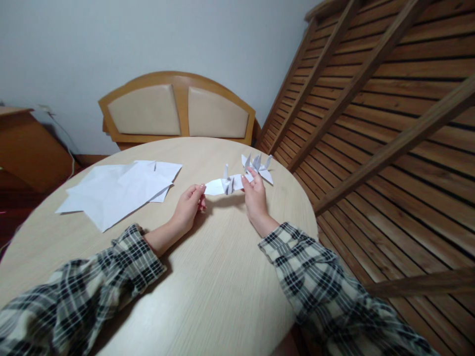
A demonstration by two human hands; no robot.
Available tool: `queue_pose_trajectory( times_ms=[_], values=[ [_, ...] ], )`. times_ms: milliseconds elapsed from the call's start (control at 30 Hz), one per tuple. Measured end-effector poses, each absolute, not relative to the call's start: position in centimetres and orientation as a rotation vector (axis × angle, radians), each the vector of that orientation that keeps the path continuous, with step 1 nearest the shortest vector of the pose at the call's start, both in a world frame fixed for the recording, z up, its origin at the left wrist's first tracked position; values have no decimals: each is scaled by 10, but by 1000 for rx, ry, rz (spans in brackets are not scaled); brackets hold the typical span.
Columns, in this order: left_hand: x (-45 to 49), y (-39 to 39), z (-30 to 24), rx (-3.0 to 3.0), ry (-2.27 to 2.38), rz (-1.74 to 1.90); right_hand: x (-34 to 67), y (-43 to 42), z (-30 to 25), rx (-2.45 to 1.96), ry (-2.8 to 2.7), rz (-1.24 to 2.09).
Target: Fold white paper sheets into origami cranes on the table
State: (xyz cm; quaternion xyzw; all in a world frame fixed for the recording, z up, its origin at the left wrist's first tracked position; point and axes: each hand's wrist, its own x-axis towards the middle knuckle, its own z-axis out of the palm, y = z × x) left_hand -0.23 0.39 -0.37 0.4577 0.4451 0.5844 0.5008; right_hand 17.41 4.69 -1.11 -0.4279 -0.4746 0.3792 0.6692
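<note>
A white folded paper crane (pixel 227 185) is stretched between my two hands just above the round wooden table (pixel 208 277). My left hand (pixel 188 206) pinches its left wing tip, fingers closed. My right hand (pixel 254 194) pinches the right wing tip between thumb and fingers. Just behind my right hand, finished white paper cranes (pixel 260 166) sit on the table. Both arms wear checked sleeves.
Several loose white paper sheets (pixel 118 190) lie overlapped on the table's left part. A wooden chair with padded back (pixel 178 111) stands behind the table. A slatted wooden wall (pixel 389 123) runs close along the right edge. A wooden cabinet (pixel 25 148) stands far left.
</note>
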Motion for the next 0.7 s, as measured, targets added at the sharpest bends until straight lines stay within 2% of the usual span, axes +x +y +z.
queue_pose_trajectory(
  times_ms=[433, 700],
  values=[
    [-6, 13, -2, 666, 988, 1586, 175, 42, -4, -997, -1007, 1023],
    [-5, 9, 5, 622, 903, 1580, 172, 43, 1, -903, -696, 1177]
  ],
)
